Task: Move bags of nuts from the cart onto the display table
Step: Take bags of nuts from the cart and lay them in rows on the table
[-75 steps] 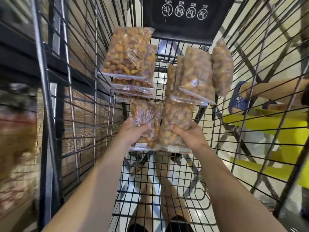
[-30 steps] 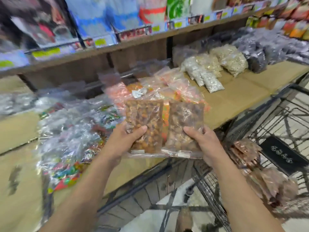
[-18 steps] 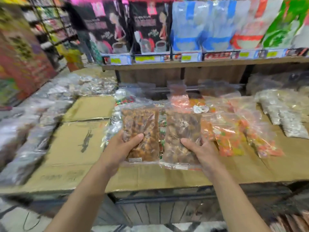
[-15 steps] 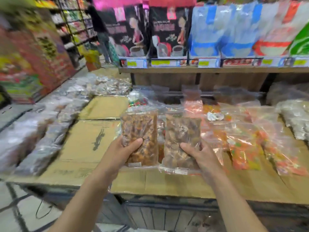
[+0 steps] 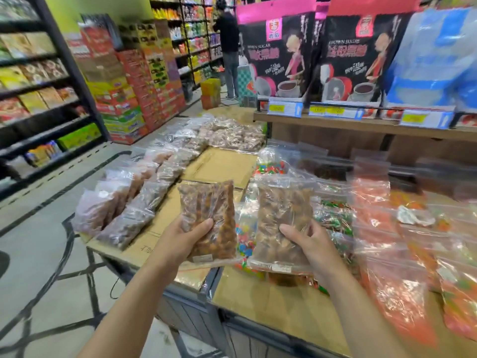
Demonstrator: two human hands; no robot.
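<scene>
Two bags of nuts, one (image 5: 209, 218) clamped in my left hand (image 5: 178, 244), one (image 5: 282, 223) in my right hand (image 5: 309, 244), stand upright over the desk's (image 5: 273, 303) near edge; bare cardboard (image 5: 222, 165) lies ahead-left, nearer my left hand.

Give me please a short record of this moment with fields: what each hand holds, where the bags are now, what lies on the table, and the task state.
left hand: grips one clear bag of nuts, held upright
right hand: grips a second bag of nuts, held upright
position of bags: in the air above the display table, not yet set down
table cover: flattened cardboard
left on table: rows of brown nut bags
right on table: bags of colourful candy
cart: not in view
task state: both bags carried, not placed
</scene>
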